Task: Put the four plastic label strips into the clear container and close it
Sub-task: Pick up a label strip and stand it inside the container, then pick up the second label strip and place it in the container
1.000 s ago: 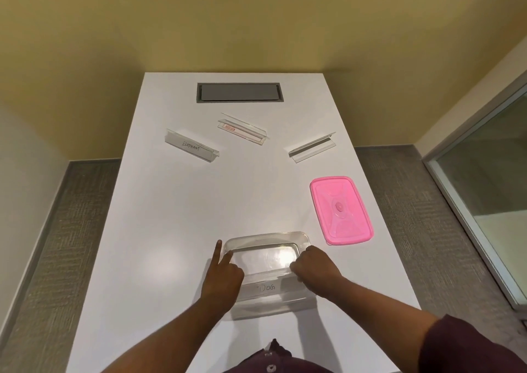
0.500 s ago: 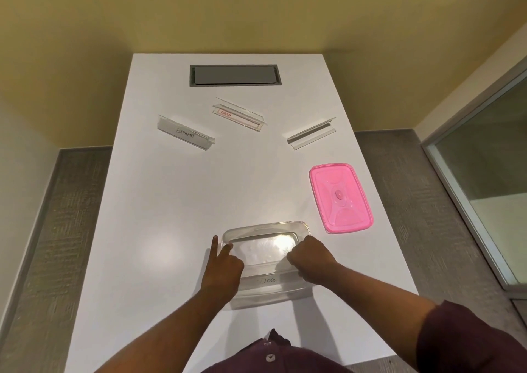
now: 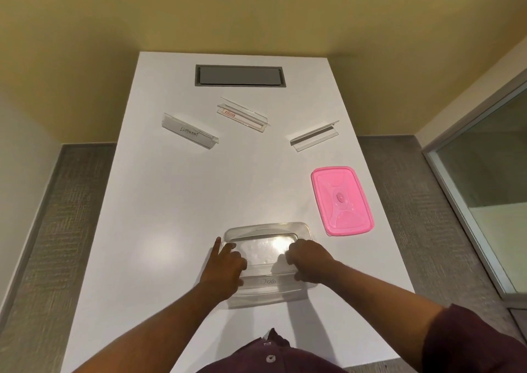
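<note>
A clear container (image 3: pixel 266 230) sits open near the table's front edge. A clear label strip marked "Dog" (image 3: pixel 269 282) lies across its near rim, and both hands grip it: my left hand (image 3: pixel 225 270) on its left end with the index finger stretched out, my right hand (image 3: pixel 309 260) on its right end. Farther back lie three strips: one marked "Elephant" (image 3: pixel 189 130) at the left, one with a red tag (image 3: pixel 242 114) in the middle, a plain one (image 3: pixel 313 136) at the right. The pink lid (image 3: pixel 342 200) rests flat to the right of the container.
A grey recessed panel (image 3: pixel 239 75) is set into the white table (image 3: pixel 171 201) at its far end. Grey carpet lies on both sides, a yellow wall behind, and a glass partition (image 3: pixel 484 187) at the right.
Both hands and the "Dog" strip have shifted slightly forward over the container's near rim. The camera view has moved a little; the other strips and lid stay put.
</note>
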A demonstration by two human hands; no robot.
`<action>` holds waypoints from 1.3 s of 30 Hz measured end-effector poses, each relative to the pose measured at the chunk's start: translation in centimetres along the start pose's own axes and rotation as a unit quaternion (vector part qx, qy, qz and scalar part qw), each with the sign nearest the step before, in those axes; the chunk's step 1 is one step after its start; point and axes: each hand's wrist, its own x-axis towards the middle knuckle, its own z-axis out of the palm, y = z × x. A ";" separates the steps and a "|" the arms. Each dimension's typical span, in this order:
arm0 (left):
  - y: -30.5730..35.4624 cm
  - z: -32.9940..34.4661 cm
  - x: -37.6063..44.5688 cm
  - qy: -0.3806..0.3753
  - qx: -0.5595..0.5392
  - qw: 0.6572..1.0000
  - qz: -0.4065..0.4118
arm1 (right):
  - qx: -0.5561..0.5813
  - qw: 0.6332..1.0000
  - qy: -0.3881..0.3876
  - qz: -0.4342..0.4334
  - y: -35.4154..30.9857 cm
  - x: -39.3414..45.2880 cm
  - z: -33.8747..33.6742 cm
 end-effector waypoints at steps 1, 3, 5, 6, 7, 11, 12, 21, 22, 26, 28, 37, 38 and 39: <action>-0.1 -0.1 -0.1 0.010 -0.017 1.000 0.006 | 0.040 0.999 0.007 0.001 0.0 0.0 -0.2; -0.4 -0.2 -0.2 0.044 -0.052 0.997 0.023 | 0.105 0.994 0.033 -0.008 0.3 0.0 -0.8; -0.6 -0.4 -0.2 0.101 -0.092 0.990 0.043 | 0.181 0.980 0.077 -0.020 0.5 0.0 -1.8; -0.8 -0.6 -0.2 0.138 -0.107 0.983 0.053 | 0.223 0.969 0.102 -0.025 0.7 0.0 -2.5; -1.0 -0.9 -0.1 0.179 -0.118 0.975 0.065 | 0.261 0.957 0.124 -0.025 0.8 0.1 -3.1; -2.1 -2.0 0.6 0.312 -0.195 0.927 0.074 | 0.368 0.913 0.176 0.028 1.8 1.2 -5.5; -2.3 -2.5 0.8 0.320 -0.224 0.919 0.051 | 0.391 0.901 0.184 0.038 2.1 1.6 -6.0; -8.6 -6.7 5.9 0.310 -0.460 0.812 -0.185 | 0.526 0.824 0.176 0.111 3.3 9.4 -11.5; -9.7 -7.0 6.5 0.306 -0.464 0.807 -0.199 | 0.538 0.817 0.173 0.115 3.1 10.5 -12.1; -15.0 -9.0 10.1 0.307 -0.474 0.788 -0.245 | 0.589 0.785 0.142 0.129 2.2 16.1 -14.9; -17.7 -10.1 11.8 0.316 -0.476 0.778 -0.262 | 0.606 0.774 0.127 0.131 1.7 18.9 -16.3; -29.7 -13.1 19.1 0.342 -0.486 0.731 -0.334 | 0.697 0.697 0.103 0.135 -0.6 30.2 -20.6; -30.8 -13.2 19.8 0.339 -0.482 0.733 -0.339 | 0.709 0.683 0.100 0.142 -0.8 31.3 -20.8; -31.9 -13.4 20.4 0.333 -0.476 0.739 -0.341 | 0.719 0.672 0.096 0.152 -1.0 32.3 -20.8</action>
